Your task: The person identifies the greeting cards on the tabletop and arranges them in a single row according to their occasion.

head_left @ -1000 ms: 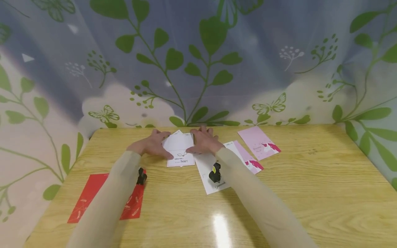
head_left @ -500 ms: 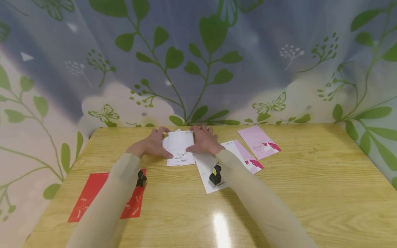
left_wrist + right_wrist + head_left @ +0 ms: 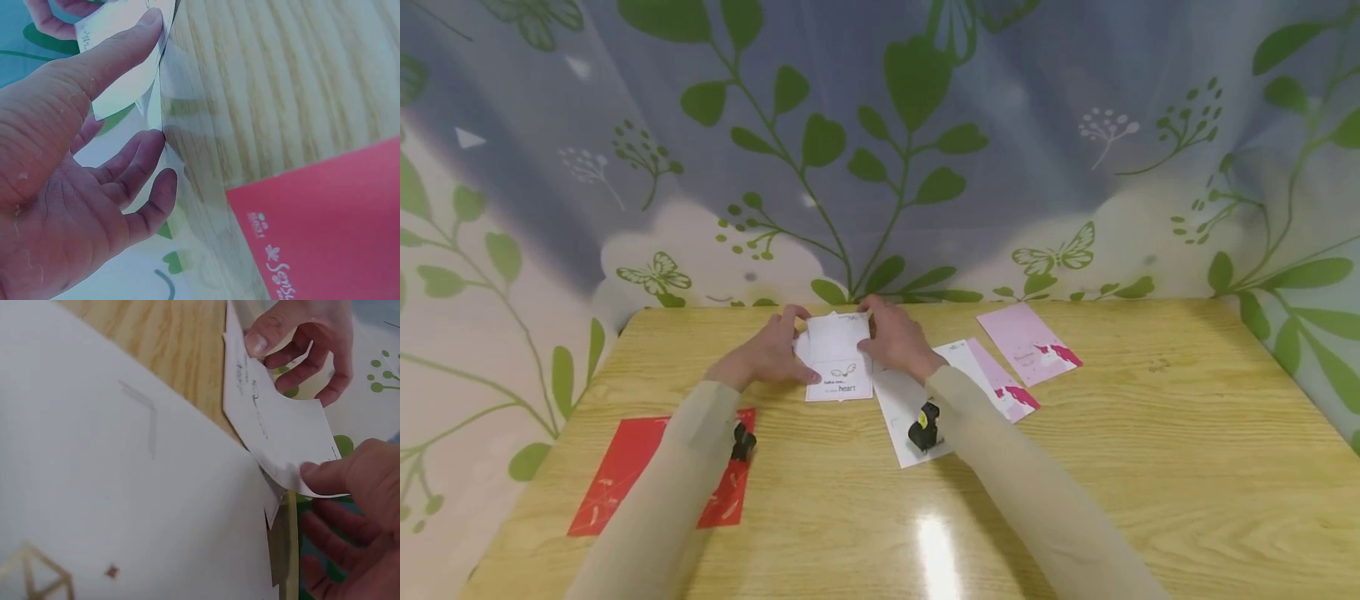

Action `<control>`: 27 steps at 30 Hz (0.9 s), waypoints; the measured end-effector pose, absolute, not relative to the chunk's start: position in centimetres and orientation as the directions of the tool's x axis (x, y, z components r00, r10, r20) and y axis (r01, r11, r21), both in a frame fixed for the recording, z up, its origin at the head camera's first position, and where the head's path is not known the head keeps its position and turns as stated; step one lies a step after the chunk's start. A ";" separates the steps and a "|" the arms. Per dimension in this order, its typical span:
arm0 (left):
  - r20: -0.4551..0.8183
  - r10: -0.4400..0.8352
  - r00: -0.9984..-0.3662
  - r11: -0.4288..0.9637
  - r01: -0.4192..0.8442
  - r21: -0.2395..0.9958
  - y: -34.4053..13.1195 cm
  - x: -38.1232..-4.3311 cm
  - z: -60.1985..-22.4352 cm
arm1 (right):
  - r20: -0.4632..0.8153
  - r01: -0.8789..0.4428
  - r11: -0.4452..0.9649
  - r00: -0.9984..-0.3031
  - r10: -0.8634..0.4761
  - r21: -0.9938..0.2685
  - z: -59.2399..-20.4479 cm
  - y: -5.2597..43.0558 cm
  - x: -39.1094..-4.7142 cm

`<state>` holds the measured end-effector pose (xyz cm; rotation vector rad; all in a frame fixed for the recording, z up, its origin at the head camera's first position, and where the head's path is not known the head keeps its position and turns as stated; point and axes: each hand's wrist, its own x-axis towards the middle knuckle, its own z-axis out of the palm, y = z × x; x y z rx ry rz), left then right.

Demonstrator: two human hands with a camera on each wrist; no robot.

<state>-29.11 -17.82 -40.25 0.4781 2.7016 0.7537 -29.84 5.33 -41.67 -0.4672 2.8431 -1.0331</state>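
Near the table's back edge, a white card (image 3: 839, 367) printed with small wings and the word "heart" lies between both hands. Its upper part bends up in the right wrist view. My left hand (image 3: 771, 348) holds the card's left side, thumb on its face and index finger at the top corner. My right hand (image 3: 897, 337) pinches the upper right edge between thumb and fingers. Pointed white paper (image 3: 801, 343) peeks out from beneath the card. Under the right wrist lies a larger white sheet (image 3: 901, 417), partly covered by that forearm.
A red paper (image 3: 625, 458) lies on the wooden table (image 3: 1150, 467) at left, partly under the left forearm. Two pink cards with unicorn prints sit at right: one pink card (image 3: 1018, 333) apart, another pink card (image 3: 992, 367) under the white sheet. A leafy curtain (image 3: 880, 208) hangs behind.
The card's upper panel has lifted and straightened slightly between the hands. My right hand has shifted a little, its thumb moving up along the card's right edge.
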 end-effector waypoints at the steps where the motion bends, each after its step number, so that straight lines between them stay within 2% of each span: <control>1: -0.184 0.392 -0.902 0.806 0.240 0.542 -17.8 -29.1 -40.2 | 0.044 -0.255 0.700 -0.951 -0.305 -0.667 -41.6 5.4 -29.9; 7: -0.158 0.406 -0.900 0.784 0.254 0.567 -18.1 -29.1 -40.1 | 0.128 -0.263 0.576 -0.956 -0.264 -0.774 -41.0 5.3 -29.8; 14: -0.148 0.348 -0.926 0.712 0.159 0.684 -18.9 -28.8 -39.9 | 0.177 -0.265 0.449 -0.957 -0.229 -0.853 -40.4 5.0 -29.3; 21: -0.091 0.340 -0.936 0.458 0.080 0.885 -18.9 -27.9 -38.8 | 0.140 -0.185 0.260 -0.973 -0.181 -0.948 -39.1 5.2 -28.8; 27: -0.059 0.299 -0.952 0.309 0.038 0.950 -18.8 -26.6 -38.0 | 0.098 -0.124 0.152 -0.981 -0.170 -0.981 -38.1 5.5 -28.0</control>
